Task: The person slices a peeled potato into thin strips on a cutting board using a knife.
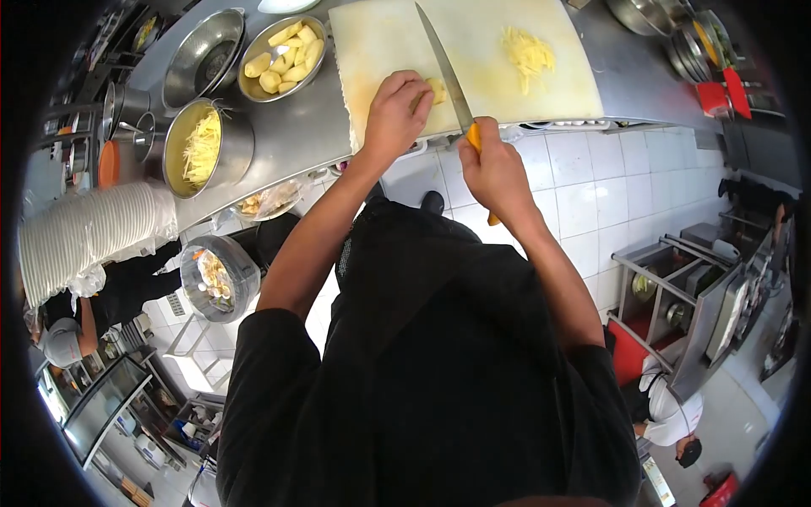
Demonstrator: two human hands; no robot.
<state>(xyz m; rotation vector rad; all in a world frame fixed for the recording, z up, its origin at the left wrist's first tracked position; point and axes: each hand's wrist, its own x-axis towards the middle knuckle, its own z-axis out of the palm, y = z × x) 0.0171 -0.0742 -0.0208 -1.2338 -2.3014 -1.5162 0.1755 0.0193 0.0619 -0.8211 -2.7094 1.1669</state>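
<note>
My right hand (pixel 497 169) is closed around the yellow handle of a long kitchen knife (pixel 445 63), whose blade points away from me over the white cutting board (pixel 380 42). My left hand (pixel 395 114) has its fingers curled on a peeled potato piece (pixel 437 90), just left of the blade. Most of that piece is hidden by the fingers. A small heap of thin potato strips (pixel 528 57) lies on the board to the right of the knife.
Left of the board stand a bowl of peeled potatoes (pixel 274 79), a metal colander (pixel 203 57) and a pot (pixel 236 145) with potato strips. A stack of white plates (pixel 101 232) sits farther left. A waste bin (pixel 239 283) is on the floor. Other people (pixel 672 410) stand behind.
</note>
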